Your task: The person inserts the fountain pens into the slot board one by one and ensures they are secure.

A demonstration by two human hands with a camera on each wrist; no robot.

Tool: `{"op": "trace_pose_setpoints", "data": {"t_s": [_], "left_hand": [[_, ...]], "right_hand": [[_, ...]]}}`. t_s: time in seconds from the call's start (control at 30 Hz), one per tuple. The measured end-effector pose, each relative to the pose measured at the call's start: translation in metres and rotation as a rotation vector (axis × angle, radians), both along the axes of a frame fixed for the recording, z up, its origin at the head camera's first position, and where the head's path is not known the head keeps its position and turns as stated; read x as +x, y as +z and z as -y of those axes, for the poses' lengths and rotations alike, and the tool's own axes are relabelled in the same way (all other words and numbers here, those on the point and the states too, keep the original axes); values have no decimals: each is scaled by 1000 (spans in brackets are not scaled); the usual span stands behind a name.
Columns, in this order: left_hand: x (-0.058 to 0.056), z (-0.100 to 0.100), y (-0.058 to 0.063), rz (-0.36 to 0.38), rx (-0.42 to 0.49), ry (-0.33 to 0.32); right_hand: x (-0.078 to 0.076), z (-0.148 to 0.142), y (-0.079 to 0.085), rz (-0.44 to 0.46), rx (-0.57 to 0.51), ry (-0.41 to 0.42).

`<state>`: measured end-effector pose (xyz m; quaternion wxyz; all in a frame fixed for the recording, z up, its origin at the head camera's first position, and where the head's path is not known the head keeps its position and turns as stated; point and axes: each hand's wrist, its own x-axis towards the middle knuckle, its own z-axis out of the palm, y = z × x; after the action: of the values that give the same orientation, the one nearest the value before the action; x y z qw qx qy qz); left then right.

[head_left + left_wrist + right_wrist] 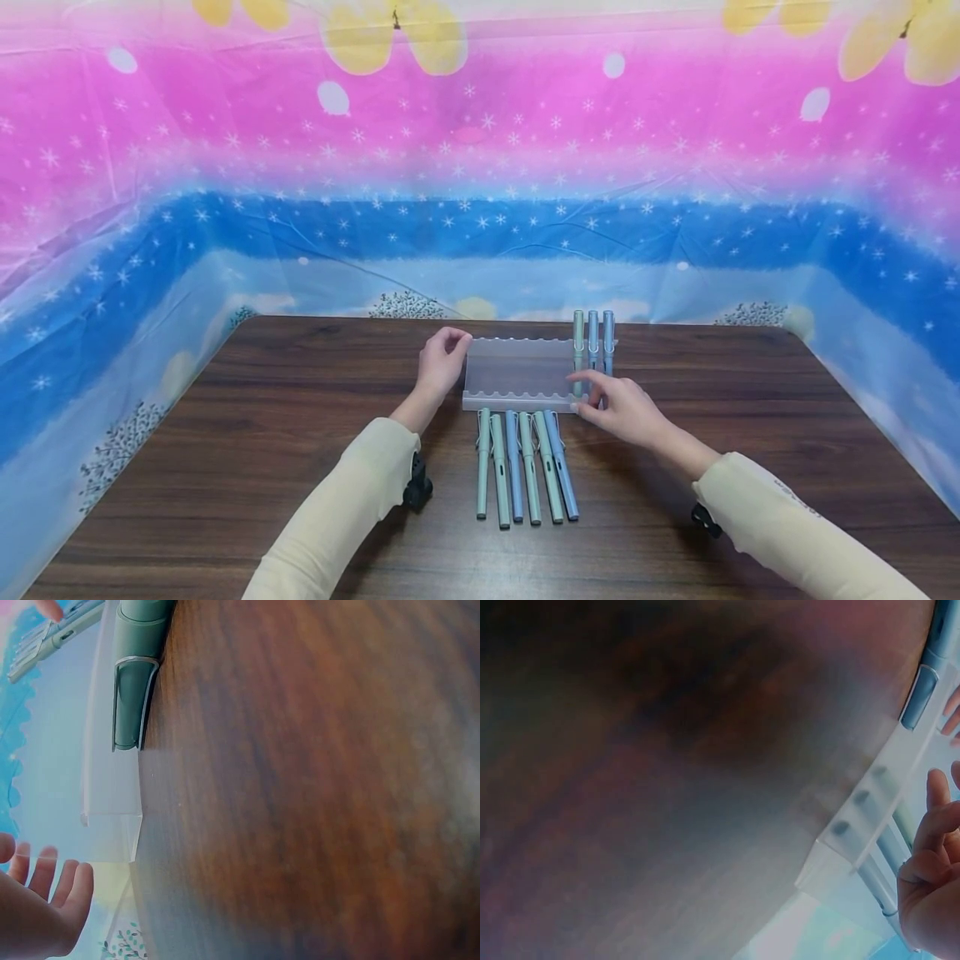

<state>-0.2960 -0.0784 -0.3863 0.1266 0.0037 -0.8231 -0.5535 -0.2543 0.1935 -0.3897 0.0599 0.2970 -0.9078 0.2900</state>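
Observation:
A clear plastic pen rack (517,365) with scalloped edges stands on the table. Its right end bears three upright capped pens: a green pen (578,329), a light blue pen (593,327) and a blue pen (608,327). My left hand (441,367) pinches the rack's upper left corner between thumb and fingertips. At the other end, my right hand (628,410) is beside the green pen's lower part, index finger extended and thumb at the rack's front lip, with nothing held. Several loose pens, green (530,471) and blue (513,467), lie side by side in front of the rack.
The dark wood-grain table (300,417) spreads out on both sides of the rack. A printed cloth (465,225) in pink and blue hangs around its back and sides. Both sleeves carry a small black wrist camera (417,483).

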Motion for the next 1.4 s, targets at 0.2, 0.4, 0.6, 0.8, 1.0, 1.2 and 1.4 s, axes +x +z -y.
{"op": "trace_pose_setpoints", "data": {"t_s": [0.2,0.4,0.6,0.8,1.0,1.2,1.4], "left_hand": [[0,0,0,2,2,3],[0,0,0,4,3,5],[-1,0,0,5,8,0],[-1,0,-1,9,3,4],[-1,0,0,5,-1,4],[-2,1,0,14,7,2],[-1,0,-1,8,5,5]], "right_hand": [[0,2,-5,49,-3,17],[1,5,-6,74,5,64],[3,9,-7,104,25,105],[3,13,-10,96,34,115],[6,17,-10,104,76,59],[11,22,-10,118,113,11],[14,25,-8,152,135,-6]]}}
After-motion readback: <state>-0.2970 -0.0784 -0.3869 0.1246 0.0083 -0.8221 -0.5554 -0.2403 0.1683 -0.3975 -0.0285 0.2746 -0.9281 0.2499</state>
